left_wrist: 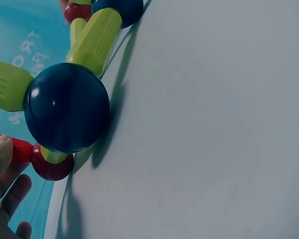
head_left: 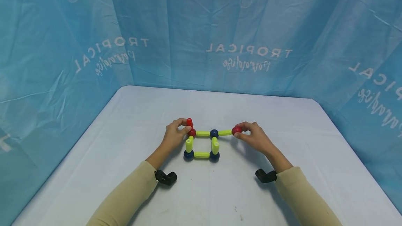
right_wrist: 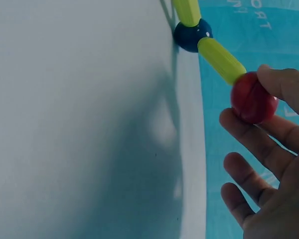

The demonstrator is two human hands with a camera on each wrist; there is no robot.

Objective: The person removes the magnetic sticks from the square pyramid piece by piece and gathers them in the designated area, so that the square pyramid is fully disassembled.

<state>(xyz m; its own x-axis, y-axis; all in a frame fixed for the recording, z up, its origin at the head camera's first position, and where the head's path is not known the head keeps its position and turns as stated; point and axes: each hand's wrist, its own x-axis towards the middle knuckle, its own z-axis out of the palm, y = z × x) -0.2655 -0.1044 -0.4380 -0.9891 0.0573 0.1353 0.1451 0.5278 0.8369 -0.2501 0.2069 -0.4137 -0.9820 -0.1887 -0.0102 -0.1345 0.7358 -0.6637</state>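
Observation:
A square of yellow-green rods and balls from a ball-and-rod building toy rests on the table. Its front corners are blue balls (head_left: 188,155), each bearing an upright yellow-green rod (head_left: 188,145). At the back left corner is a red ball (head_left: 192,133) with a red rod (head_left: 190,122) standing on it; my left hand (head_left: 173,135) pinches that rod between thumb and fingers. A side rod (head_left: 224,133) runs right from the back right blue ball (head_left: 214,133) to another red ball (right_wrist: 254,98). My right hand (head_left: 255,137) pinches this ball between thumb and fingers.
The white table (head_left: 144,111) spreads out around the toy. Blue printed curtains (head_left: 188,16) hang behind it and at both sides. A black wrist camera (head_left: 166,178) sits on the left wrist, and another wrist camera (head_left: 265,176) on the right.

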